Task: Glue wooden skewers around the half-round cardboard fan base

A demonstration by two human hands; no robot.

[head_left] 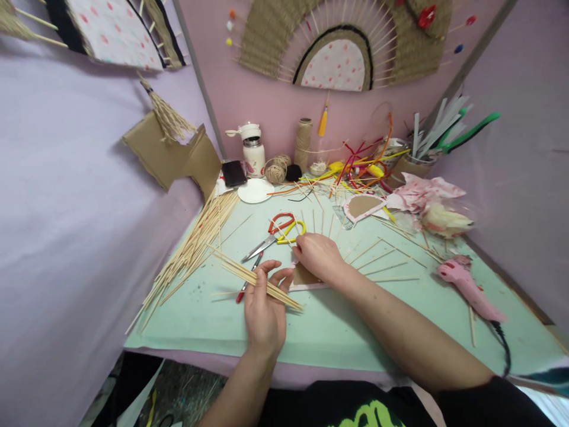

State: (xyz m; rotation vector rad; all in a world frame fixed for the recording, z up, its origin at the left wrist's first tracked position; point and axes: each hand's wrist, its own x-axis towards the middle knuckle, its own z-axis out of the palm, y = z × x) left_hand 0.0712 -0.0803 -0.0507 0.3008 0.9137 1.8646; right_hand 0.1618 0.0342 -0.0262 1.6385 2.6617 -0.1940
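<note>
Head view: half-curled left hand (267, 302) holds thin pale wooden sticks (242, 273); tightly curled right hand (319, 256), two o'clock, contents unclear.

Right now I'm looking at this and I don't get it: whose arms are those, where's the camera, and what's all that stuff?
There's no robot here, just a person's two bare hands. The camera sits on their head, looking forward and down, so you see almost what they see. The left hand holds a bunch of thin sticks. The right hand is over a cardboard piece; its fingertips are hard to see. On the pale green table lie scissors, a big pile of sticks and what looks like a pink glue gun.
</note>
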